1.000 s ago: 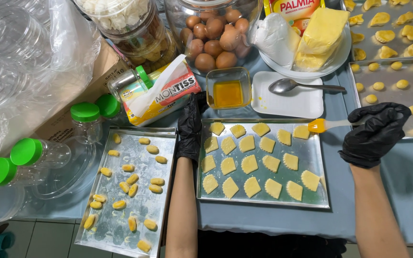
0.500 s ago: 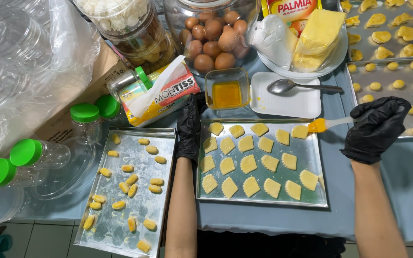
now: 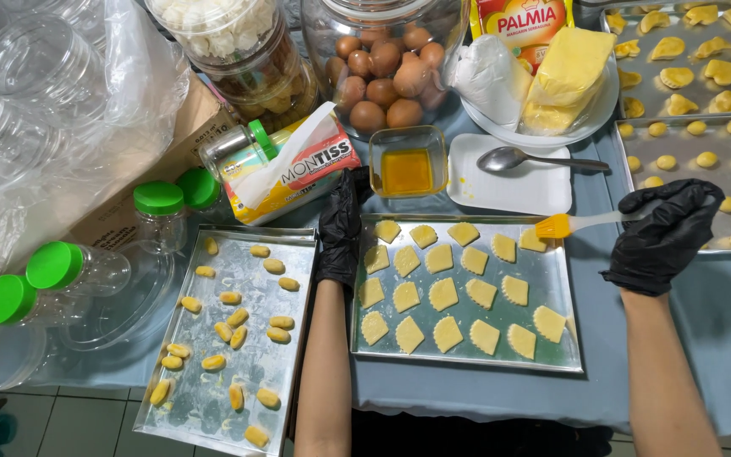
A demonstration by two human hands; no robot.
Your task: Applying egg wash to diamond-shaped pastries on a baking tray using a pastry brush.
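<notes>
Head view: right black-gloved hand grips white-handled pastry brush, long axis pointing nine o'clock, orange bristles over square silver baking tray at one o'clock corner. Left black-gloved hand lies flat, uncurled, on tray's nine o'clock rim, nearer pale scalloped cookies.

A pastry brush with an orange-yellow head lies level over the far right corner of the metal tray, where pale scalloped dough pieces sit in rows.
</notes>
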